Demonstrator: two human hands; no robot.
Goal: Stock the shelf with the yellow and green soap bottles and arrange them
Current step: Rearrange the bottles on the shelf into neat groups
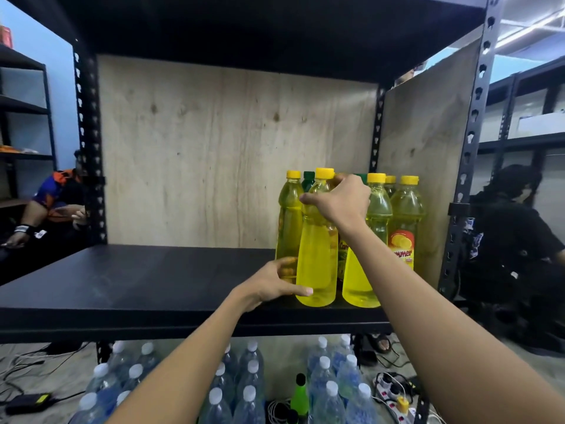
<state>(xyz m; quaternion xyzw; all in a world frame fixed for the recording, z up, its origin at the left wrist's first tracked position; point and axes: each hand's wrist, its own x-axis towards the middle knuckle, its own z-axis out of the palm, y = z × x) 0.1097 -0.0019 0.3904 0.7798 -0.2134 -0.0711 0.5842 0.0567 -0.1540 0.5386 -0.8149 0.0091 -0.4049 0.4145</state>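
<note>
Two bare hands are holding one tall clear plastic bottle of yellow soap (pixel 316 255), topped with a yellow screw cap, which is standing upright at the front edge of the flat black shelf board (pixel 137 280), toward its right end. The right hand (pixel 339 203) is gripping it from above, fingers (pixel 315 199) curling round the bottle's shoulder just under the cap. The left hand (pixel 272 286) is holding it low down, the thumb (pixel 301 291) lying across the front near the base and the fingers wrapping round the left side. Just beside it on the right a second yellow soap bottle (pixel 356 283) is standing, partly hidden by the right forearm. More yellow-capped bottles are crowding close behind: a yellow bottle at the left rear (pixel 287 221) and a yellow bottle with a red lemon label (pixel 406 209) standing near the pale plywood side panel (pixel 428 133). A dark green cap (pixel 308 177) is showing between the yellow caps at the back, the body under it mostly hidden. Below the shelf, on the floor, many clear water bottles with white caps (pixel 250 396) are standing in rows, a bright green bottle with a black cap (pixel 300 396) is standing among them, and a white power strip (pixel 394 399) is lying to their right.
</note>
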